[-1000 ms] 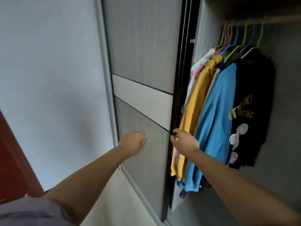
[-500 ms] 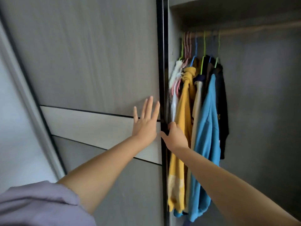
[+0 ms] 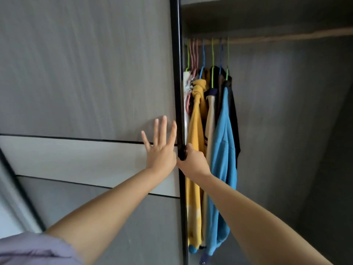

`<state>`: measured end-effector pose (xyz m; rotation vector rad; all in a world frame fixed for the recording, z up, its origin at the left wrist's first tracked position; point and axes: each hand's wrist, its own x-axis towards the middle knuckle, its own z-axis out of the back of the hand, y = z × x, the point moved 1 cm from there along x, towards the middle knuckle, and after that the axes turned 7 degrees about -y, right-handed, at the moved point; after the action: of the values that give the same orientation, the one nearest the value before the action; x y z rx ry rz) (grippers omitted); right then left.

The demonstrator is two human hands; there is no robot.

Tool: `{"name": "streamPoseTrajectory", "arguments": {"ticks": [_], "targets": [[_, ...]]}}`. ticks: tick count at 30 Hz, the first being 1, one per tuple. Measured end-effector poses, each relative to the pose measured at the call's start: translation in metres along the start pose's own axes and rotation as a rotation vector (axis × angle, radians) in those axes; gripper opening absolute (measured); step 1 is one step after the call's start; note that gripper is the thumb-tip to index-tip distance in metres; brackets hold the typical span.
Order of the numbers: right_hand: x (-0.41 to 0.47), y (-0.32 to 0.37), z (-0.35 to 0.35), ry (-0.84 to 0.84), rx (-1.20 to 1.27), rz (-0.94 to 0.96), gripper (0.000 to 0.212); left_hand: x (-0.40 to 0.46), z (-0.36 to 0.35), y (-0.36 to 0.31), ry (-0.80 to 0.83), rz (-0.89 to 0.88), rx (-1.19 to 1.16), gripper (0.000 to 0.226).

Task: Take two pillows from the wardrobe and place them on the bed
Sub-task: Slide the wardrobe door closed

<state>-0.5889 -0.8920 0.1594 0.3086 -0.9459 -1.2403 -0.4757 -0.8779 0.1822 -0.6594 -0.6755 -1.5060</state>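
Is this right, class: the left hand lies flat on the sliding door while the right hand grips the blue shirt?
One error. The head view shows the right hand gripping the sliding door's black edge, not the blue shirt. The left hand does lie flat on the door.

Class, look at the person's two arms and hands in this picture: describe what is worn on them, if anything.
Both forearms are bare. The left hand and right hand wear no gloves, rings, watch or bracelets that show. A loose lilac-grey sleeve covers the left upper arm at the lower edge of the picture. No sleeve is in view on the right arm.
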Motion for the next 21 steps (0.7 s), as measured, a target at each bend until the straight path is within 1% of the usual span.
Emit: {"name": "streamPoseTrajectory", "arguments": {"ticks": [2,6,8,12,14,17,19,21], "targets": [[-0.003,-0.005,0.011,-0.012,-0.041,-0.015,0.041,0.002,0.002,-0.009,0.007,-0.024,-0.009,0.098],[-0.010,-0.024,0.037,-0.034,-0.117,-0.093,0.036,0.004,0.005,-0.034,0.016,-0.083,-0.031,0.107],[-0.015,-0.035,0.053,-0.060,-0.164,-0.128,0.034,0.005,0.006,-0.052,0.020,-0.129,-0.047,0.108],[-0.024,-0.058,0.088,-0.124,-0.224,-0.207,0.025,0.005,0.007,-0.077,0.042,-0.292,-0.038,0.104],[-0.031,-0.069,0.105,-0.161,-0.262,-0.250,0.023,0.004,0.006,-0.078,0.063,-0.363,-0.011,0.103],[-0.042,-0.089,0.128,-0.240,-0.292,-0.310,0.023,0.007,0.003,-0.072,0.043,-0.461,0.034,0.102],[-0.050,-0.099,0.145,-0.297,-0.319,-0.339,0.028,0.010,0.003,-0.071,0.041,-0.494,0.036,0.103],[-0.057,-0.108,0.161,-0.365,-0.332,-0.374,0.047,0.011,0.003,-0.069,0.039,-0.513,0.028,0.105]]}}
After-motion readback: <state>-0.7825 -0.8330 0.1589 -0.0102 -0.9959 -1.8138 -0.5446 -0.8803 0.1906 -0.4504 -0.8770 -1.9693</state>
